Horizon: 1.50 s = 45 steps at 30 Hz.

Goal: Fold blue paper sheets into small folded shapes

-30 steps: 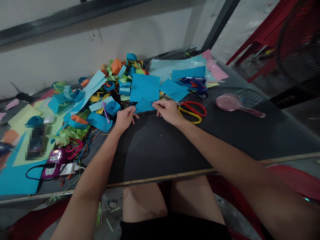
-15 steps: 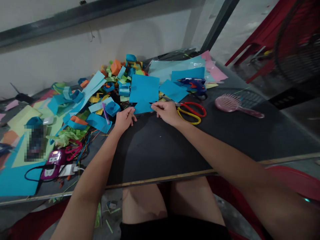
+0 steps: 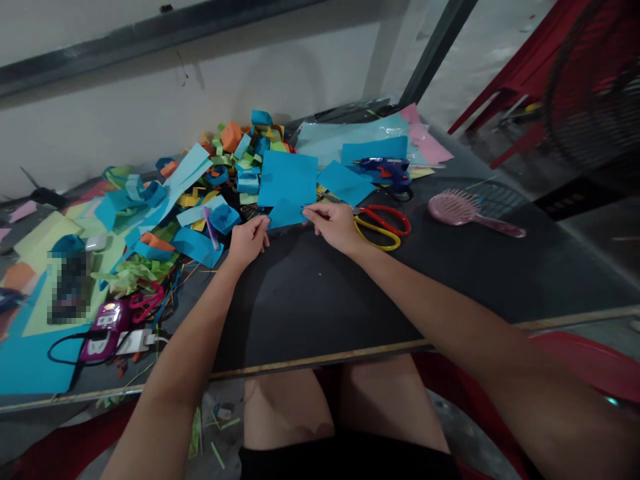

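Note:
Between my two hands is a small piece of blue paper (image 3: 287, 215), held up off the black table by its side edges. My left hand (image 3: 250, 237) pinches its left edge between thumb and fingers. On the opposite edge, my right hand (image 3: 330, 223) pinches it the same way. A larger blue paper square (image 3: 289, 177) lies directly behind this piece. Scissors (image 3: 383, 227) with one red and one yellow handle rest just right of my right hand, their blades partly hidden. Another blue sheet (image 3: 347, 182) lies past them.
A heap of folded colored paper pieces (image 3: 235, 143) sits at the back. To the right are a blue glue gun (image 3: 385, 170) and a pink hairbrush (image 3: 460, 208). On the left lie a purple pen (image 3: 211, 228), a purple device (image 3: 106, 330) with a cable, and paper sheets (image 3: 43, 363).
Almost nothing differs. The fingers of my left hand have shifted very slightly at the paper's edge, and the view has moved a little.

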Motion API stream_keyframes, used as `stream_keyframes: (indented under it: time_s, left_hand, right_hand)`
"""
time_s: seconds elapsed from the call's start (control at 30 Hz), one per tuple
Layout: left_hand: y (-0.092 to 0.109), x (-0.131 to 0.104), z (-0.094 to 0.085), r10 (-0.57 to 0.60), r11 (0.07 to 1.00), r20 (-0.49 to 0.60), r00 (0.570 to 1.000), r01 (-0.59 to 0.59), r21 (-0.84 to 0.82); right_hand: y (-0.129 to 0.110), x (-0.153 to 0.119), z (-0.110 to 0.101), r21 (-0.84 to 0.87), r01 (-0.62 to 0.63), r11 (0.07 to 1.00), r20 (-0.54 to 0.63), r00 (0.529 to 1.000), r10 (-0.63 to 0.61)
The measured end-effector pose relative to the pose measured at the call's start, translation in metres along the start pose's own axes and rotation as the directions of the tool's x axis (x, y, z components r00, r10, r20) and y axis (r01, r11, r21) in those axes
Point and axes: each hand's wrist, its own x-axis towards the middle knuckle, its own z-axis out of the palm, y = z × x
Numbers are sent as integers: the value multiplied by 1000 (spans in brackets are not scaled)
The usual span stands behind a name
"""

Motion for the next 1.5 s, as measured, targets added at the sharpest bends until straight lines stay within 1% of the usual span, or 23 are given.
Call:
stream_keyframes:
  time_s: [0.13, 0.27, 0.47, 0.57, 0.63, 0.77, 0.83, 1.0, 1.1, 1.17, 1.3, 1.4, 1.5]
  left_hand:
    - [2, 0, -1, -40, 999, -25, 999, 40, -26]
    - [6, -1, -2, -59, 998, -23, 998, 59, 6]
    - [8, -1, -3, -63, 998, -38, 997, 62, -9]
    - [11, -1, -3, -72, 997, -43, 996, 72, -3]
    - [13, -1, -4, -81, 997, -55, 995, 82, 5]
    - [14, -1, -4, -100, 995, -90, 991, 100, -5]
    - [13, -1, -4, -99, 995, -97, 990, 98, -16]
    - [10, -2, -4, -89, 995, -89, 992, 84, -55]
    - [11, -2, -4, -84, 992, -55, 995, 78, -100]
    - [12, -3, -5, -81, 991, -22, 996, 78, -113]
    - [15, -3, -6, -88, 993, 8, 996, 88, -73]
    - [14, -2, -5, -97, 995, 9, 995, 97, -22]
    - [9, -1, -4, -77, 994, -5, 997, 78, 70]
  right_hand:
    - [1, 1, 0, 40, -22, 999, -5, 1000, 22]
    - [1, 1, 0, 41, -25, 999, 13, 1000, 25]
    - [-1, 0, -1, 29, -46, 999, 58, 997, 44]
    - [-5, -2, -1, 35, -60, 998, 103, 993, 56]
    - [-7, -3, -1, 15, -69, 997, 122, 990, 67]
    - [-6, -4, 1, -71, -57, 996, 97, 993, 64]
    - [-3, -3, 2, -87, -54, 995, 97, 993, 62]
    - [5, -1, 6, -53, -46, 998, 105, 993, 52]
    - [2, -1, 5, -106, -13, 994, 111, 994, 25]
    - [-1, -1, 4, -146, 8, 989, 143, 990, 13]
    - [-7, 0, 1, -190, 31, 981, 224, 975, 13]
    - [-8, 0, 0, -154, 33, 988, 223, 975, 2]
    - [-7, 0, 0, -125, 37, 991, 205, 979, -11]
